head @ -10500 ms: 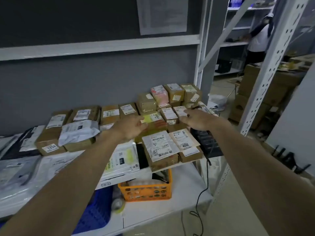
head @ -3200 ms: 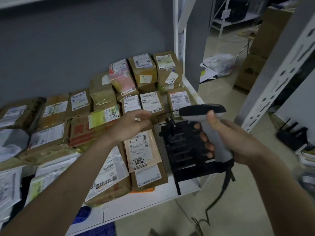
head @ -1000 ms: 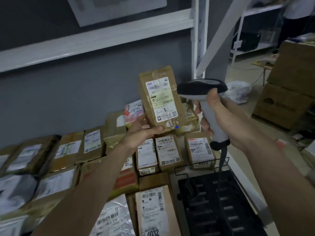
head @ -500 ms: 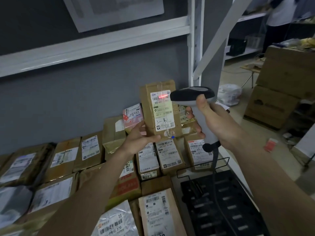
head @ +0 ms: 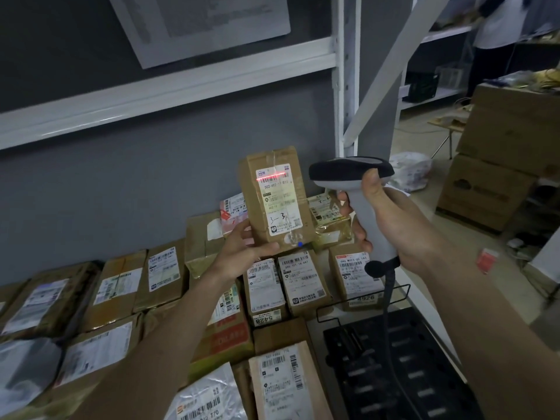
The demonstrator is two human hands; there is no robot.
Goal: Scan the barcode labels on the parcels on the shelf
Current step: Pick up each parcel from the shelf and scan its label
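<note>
Head view shows the left hand (head: 239,250) gripping a small brown parcel (head: 274,198) by its lower end, thumb across the front, lifting it upright above the other parcels (head: 291,286) lying flat on the shelf (head: 424,301). The right hand (head: 391,219) is wrapped around the grey handle of a corded scanner (head: 351,172), its dark head aimed left at the parcel from just beside it. A red scan line (head: 270,177) falls across the top of the white label (head: 277,201), over the barcode there.

From where I stand, the main risk looks like a bad read. The line sits near the upper edge of the barcode, and clear tape runs over the label, so glare or a slight tilt of either wrist could push the beam off the bars. The parcel is pinched only at its bottom, so it could tip backward or slip down onto the rows below and knock them out of order. The cable (head: 389,301) hangs over the black tray (head: 409,371) and might snag its wire rim if the scanner swings wide.
</note>
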